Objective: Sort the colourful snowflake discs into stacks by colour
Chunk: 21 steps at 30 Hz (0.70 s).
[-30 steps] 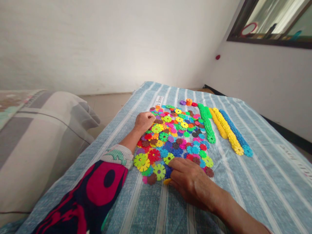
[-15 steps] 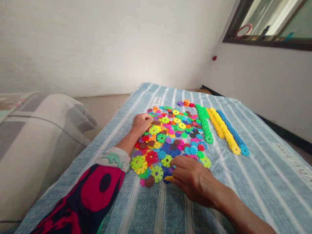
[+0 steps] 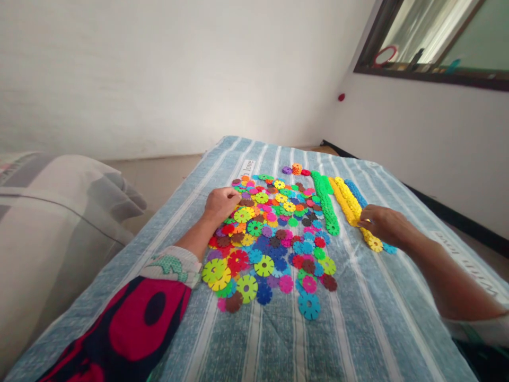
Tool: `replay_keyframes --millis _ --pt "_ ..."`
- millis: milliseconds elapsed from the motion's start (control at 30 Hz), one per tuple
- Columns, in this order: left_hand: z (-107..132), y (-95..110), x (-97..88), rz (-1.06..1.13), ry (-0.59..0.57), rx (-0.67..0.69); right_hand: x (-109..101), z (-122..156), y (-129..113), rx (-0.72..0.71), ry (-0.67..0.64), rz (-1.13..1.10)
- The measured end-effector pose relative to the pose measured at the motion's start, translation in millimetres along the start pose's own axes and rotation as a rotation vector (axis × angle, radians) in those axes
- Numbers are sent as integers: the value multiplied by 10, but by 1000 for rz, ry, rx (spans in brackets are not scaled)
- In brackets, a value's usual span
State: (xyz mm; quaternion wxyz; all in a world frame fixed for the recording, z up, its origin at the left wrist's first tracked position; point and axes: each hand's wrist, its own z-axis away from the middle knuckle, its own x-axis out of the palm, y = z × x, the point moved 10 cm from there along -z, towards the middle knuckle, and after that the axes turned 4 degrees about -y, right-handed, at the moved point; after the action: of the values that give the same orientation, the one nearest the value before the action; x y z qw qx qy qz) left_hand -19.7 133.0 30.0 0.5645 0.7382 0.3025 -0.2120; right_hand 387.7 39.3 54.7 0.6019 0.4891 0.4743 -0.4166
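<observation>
Many colourful notched plastic discs (image 3: 264, 265) lie in a loose pile on the striped cloth. My left hand (image 3: 221, 205) rests at the pile's left edge, fingers pinched together; whatever they hold, if anything, is hidden. Over the rows of discs at the right is my right hand (image 3: 385, 225), closed, with a bit of a yellow disc (image 3: 366, 220) at its fingertips. Beneath and beside it run a yellow row (image 3: 345, 197), a second yellow row (image 3: 376, 244) and a blue row (image 3: 355, 191). A green row (image 3: 326, 208) lies between them and the pile.
Small purple, orange and red stacks (image 3: 296, 168) stand at the back of the pile. Blue-and-white striped cloth (image 3: 278, 345) covers the table. A cloth-covered piece of furniture (image 3: 59, 239) is to the left, and a white wall (image 3: 178, 79) rises behind.
My right hand has moved from the near edge of the pile, rightward and away from me, to the yellow rows, carrying a yellow disc. My left hand has stayed at the pile's left edge.
</observation>
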Motion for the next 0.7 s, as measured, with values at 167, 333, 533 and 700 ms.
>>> replay_keyframes --millis 167,333,533,700 --pt "-11 -18 13 -7 -3 10 200 -106 153 -4 -72 -5" --pt "-25 -57 21 -13 -4 0 260 -179 145 28 -125 12" --pt "-21 -28 14 -24 -2 12 254 -201 142 56 -167 82" --pt "-14 -19 12 -20 -3 4 241 -168 104 64 -202 154"
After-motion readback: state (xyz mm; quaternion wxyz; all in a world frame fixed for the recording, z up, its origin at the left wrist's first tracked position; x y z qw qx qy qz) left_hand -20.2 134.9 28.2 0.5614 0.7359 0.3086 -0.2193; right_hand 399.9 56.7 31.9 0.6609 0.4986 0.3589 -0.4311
